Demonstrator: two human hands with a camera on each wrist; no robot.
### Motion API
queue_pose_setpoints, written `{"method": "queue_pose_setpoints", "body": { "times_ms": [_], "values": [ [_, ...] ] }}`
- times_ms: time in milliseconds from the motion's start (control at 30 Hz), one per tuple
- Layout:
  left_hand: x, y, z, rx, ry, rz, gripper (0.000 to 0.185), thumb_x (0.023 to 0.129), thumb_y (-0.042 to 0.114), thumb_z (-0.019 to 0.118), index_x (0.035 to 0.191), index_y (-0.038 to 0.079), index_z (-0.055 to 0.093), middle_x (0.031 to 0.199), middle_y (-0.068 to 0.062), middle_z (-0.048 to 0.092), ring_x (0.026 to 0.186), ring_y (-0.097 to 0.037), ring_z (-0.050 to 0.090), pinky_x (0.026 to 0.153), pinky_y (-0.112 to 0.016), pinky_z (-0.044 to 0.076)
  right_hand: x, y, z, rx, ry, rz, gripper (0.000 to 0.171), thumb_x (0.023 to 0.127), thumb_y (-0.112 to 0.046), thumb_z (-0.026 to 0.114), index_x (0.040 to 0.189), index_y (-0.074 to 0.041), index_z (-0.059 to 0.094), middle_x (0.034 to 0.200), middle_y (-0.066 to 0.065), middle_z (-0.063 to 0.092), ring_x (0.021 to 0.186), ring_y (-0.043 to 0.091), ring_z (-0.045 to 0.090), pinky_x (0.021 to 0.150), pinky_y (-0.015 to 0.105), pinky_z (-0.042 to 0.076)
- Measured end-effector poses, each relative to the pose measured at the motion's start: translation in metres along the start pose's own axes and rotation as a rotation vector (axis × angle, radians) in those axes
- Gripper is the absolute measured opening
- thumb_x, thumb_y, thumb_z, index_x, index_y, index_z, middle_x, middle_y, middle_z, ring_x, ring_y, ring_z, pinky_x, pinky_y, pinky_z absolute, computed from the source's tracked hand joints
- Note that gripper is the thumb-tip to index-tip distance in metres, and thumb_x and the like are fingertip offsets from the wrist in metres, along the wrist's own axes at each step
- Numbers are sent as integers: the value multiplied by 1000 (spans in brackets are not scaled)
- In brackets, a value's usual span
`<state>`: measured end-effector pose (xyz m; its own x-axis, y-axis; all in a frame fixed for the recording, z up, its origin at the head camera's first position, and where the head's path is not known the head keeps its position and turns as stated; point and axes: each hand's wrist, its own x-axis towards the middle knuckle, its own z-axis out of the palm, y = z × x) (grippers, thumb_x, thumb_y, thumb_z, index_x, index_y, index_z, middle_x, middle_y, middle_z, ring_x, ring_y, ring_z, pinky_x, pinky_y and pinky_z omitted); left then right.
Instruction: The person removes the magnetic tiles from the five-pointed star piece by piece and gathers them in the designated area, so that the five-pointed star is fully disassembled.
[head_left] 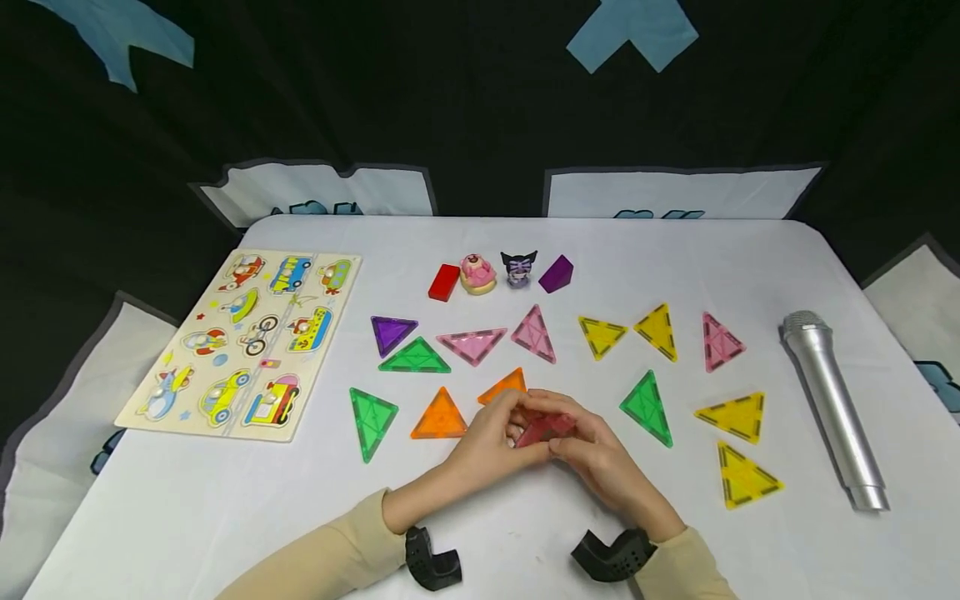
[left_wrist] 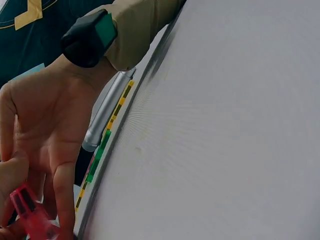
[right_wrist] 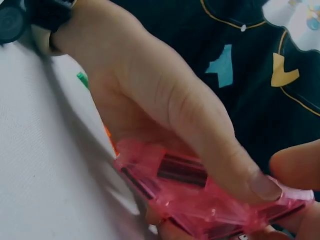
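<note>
Your left hand [head_left: 491, 446] and right hand [head_left: 600, 458] meet at six o'clock, fingers curled, pinching together, forearms angled inward.

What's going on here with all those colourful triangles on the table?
A person sits at a white table and holds red translucent triangle tiles between both hands, the left hand and the right hand pinching them together just above the cloth. More triangle tiles in green, orange, yellow, pink and purple lie spread flat around the hands. A vehicle puzzle board lies to the left, a silver microphone to the right, and small toys stand at the back.
</note>
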<state>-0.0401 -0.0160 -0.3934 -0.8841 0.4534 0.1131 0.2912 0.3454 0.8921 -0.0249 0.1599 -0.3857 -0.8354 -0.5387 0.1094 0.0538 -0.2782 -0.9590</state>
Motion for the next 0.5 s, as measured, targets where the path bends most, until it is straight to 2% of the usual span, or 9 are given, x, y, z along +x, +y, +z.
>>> {"method": "queue_pose_setpoints", "body": {
  "times_ms": [100,167,233,300,367,400,500],
  "values": [
    [0,1,-1,-95,-17,-46,36,80,21,70,107,2,55,96,-6,56,80,-13,56,69,-22,48,1,2,0,15,55,18,46,89,2,47,132,12,33,136,20,34,118,25,41,86,29,45],
    [0,1,-4,-156,-43,-74,33,83,18,67,110,2,58,101,-6,56,83,-13,57,71,-23,49,2,3,0,32,120,47,45,89,0,51,130,11,35,129,21,41,111,25,47,85,30,46],
    [-2,1,-6,-165,-79,-80,31,83,15,66,111,3,60,102,-6,58,85,-12,57,72,-23,49,3,4,0,38,206,92,43,88,-3,55,125,11,39,119,20,49,101,24,53,82,32,48],
    [-4,1,-9,-197,-128,-89,30,85,12,64,112,0,60,99,-7,62,83,-12,59,71,-22,50,4,5,0,8,300,135,40,86,-6,60,119,11,44,109,18,55,93,21,57,78,32,50],
    [-7,4,-13,-241,-180,-87,27,87,8,61,110,-4,60,92,-12,65,78,-18,62,69,-26,51,4,6,0,-37,362,157,36,85,-6,62,114,11,49,101,17,58,85,20,58,74,31,51],
    [-9,8,-15,-259,-201,-92,25,87,6,59,109,-7,59,88,-15,65,76,-22,62,67,-28,51,4,7,-1,-60,380,157,35,85,-5,62,112,11,50,97,15,59,81,19,58,71,30,52],
    [-12,8,-18,-343,-223,-123,21,89,2,55,106,-11,59,81,-17,65,70,-22,62,63,-27,51,3,9,-4,-118,392,147,33,83,-2,63,111,13,53,90,13,58,74,15,57,67,27,52]
  ]
}}
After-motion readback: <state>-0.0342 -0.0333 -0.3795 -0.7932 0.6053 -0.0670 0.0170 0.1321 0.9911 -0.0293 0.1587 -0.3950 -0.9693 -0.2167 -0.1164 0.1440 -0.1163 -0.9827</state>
